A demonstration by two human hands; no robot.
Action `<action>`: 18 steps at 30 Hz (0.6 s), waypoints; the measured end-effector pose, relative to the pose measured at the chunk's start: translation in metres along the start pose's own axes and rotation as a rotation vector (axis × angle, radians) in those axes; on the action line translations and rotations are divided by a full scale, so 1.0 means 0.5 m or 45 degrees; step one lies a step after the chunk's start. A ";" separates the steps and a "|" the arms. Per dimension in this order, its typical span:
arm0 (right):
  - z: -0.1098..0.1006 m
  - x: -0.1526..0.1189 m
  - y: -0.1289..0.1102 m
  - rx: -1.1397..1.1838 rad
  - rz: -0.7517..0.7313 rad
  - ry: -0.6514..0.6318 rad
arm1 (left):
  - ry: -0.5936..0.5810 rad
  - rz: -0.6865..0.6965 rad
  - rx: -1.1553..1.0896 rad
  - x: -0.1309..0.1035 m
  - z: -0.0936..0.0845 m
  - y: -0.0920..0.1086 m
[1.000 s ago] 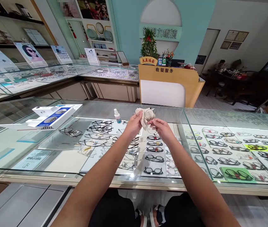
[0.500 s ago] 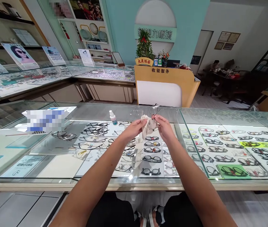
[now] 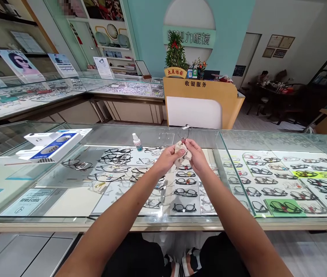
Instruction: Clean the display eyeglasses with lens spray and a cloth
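My left hand (image 3: 167,158) pinches a crumpled beige cloth (image 3: 180,154), which is pressed around the lower lens of a pair of thin-framed glasses (image 3: 183,133). The upper lens, with a small white tag, sticks up beyond my fingers. On the right side of the frame, my right hand (image 3: 197,154) grips the glasses near the bridge, its fingers against the cloth. A white spray bottle (image 3: 137,142) stands upright on the glass counter, left of my hands. Beneath the glass lie rows of dark-framed glasses (image 3: 185,192).
An opened blue and white box (image 3: 55,148) lies on the counter at the left, near folded glasses (image 3: 77,164). A wooden reception desk (image 3: 203,90) with plants stands beyond the counter. Another display case (image 3: 125,90) runs along the back left.
The cloth has moved right, from beside the glasses to around the lower lens, and my left hand has come closer to my right hand.
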State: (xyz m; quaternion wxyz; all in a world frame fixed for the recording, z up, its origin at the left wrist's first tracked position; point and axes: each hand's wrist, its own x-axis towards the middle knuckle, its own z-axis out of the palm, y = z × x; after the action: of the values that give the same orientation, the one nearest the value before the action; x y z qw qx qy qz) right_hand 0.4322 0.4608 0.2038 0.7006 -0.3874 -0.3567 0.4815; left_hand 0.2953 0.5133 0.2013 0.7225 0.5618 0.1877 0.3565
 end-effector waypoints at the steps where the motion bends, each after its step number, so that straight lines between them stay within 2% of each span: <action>1: 0.002 -0.002 -0.001 -0.048 -0.035 0.032 | 0.025 0.024 -0.018 0.001 0.000 0.000; 5: 0.008 -0.011 -0.004 -0.337 -0.144 0.051 | 0.087 0.051 -0.022 0.001 -0.005 0.004; 11: -0.002 -0.014 -0.003 -0.566 -0.114 -0.018 | 0.017 0.064 0.117 -0.009 0.003 0.020; 14: -0.008 -0.006 0.002 -0.607 -0.186 -0.033 | 0.044 0.091 0.171 -0.011 0.008 0.024; 18: -0.011 0.004 0.004 -0.514 -0.208 -0.047 | 0.071 0.124 0.218 -0.008 0.008 0.023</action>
State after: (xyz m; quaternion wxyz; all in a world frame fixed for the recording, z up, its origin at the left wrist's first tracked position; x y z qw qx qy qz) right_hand 0.4368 0.4619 0.1995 0.6388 -0.4808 -0.4890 0.3489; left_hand 0.2917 0.5090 0.2130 0.6482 0.6198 0.2101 0.3894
